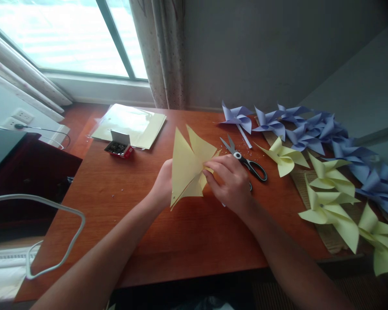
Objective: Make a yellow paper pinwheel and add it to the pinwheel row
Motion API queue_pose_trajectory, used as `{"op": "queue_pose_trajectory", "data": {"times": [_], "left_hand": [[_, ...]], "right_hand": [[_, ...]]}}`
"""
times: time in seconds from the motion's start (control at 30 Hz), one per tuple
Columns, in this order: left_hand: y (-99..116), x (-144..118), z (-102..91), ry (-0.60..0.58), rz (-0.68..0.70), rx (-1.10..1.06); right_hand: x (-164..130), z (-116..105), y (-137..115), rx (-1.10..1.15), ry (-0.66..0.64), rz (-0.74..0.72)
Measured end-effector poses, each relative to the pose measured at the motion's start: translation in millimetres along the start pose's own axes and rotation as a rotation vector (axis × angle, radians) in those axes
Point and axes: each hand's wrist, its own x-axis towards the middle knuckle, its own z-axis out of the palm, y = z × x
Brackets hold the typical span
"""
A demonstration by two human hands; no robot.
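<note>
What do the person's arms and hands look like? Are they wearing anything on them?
Both arms are bare, with no sleeves in view. The left hand and the right hand wear no gloves, and I can see no rings, watch or bracelet. The fingers look slim with short nails.

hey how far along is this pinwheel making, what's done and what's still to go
Done: a row of blue pinwheels and several yellow pinwheels lie along the table's right side. In hand: the left hand and right hand hold a cut yellow sheet, its corners gathered toward the middle. Left: a stack of paper beside an open box of pins.
</note>
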Motion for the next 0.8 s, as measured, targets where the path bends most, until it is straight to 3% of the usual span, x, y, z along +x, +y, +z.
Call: {"op": "queue_pose_trajectory", "data": {"times": [0.33, 0.57, 0.8], "left_hand": [[-2.5, -0.2, -5.7, -0.066, -0.018, 0.025], [1.7, 1.4, 0.8, -0.098, -0.150, -0.212], [-4.6, -0.5, -1.4, -0.038, -0.181, -0.346]], "right_hand": [[-1.7, -2.4, 5.0, -0.065, -0.039, -0.031], [1.1, -3.6, 7.4, -0.103, 0.020, 0.001], [2.0, -2.8, 8.3, -0.090, 0.023, 0.015]]}}
